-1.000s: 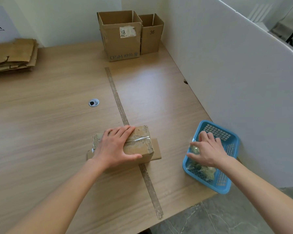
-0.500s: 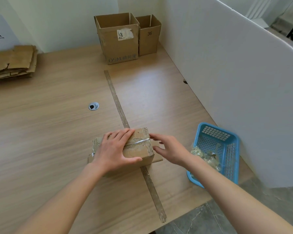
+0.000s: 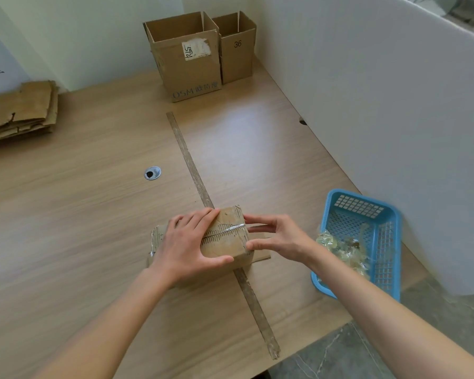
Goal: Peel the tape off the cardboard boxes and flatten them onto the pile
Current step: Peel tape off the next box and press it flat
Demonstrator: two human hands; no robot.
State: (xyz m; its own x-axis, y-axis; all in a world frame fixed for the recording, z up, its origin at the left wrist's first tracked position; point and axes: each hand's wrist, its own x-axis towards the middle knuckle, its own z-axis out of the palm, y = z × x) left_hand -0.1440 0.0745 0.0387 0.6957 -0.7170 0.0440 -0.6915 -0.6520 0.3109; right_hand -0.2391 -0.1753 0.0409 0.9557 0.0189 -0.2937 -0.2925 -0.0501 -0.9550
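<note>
Both hands on the small taped box [image 3: 225, 239].
Left hand [image 3: 188, 242] pressing flat on top; right hand [image 3: 279, 239], fingers spread, touching its right end beside the blue basket [image 3: 389, 242].

A wood-grain bench [image 3: 93, 214] carries a small taped box [image 3: 225, 242] near its front edge. Beyond the box stand two open cartons [image 3: 189, 67]; far left of it a flattened cardboard pile [image 3: 19, 110]; right, a blue basket [image 3: 381, 242].

Left hand [image 3: 188, 246] and right hand [image 3: 281, 237]: both bare, without gloves, rings or watch. Both forearms bare to the frame edge; no sleeves visible.
</note>
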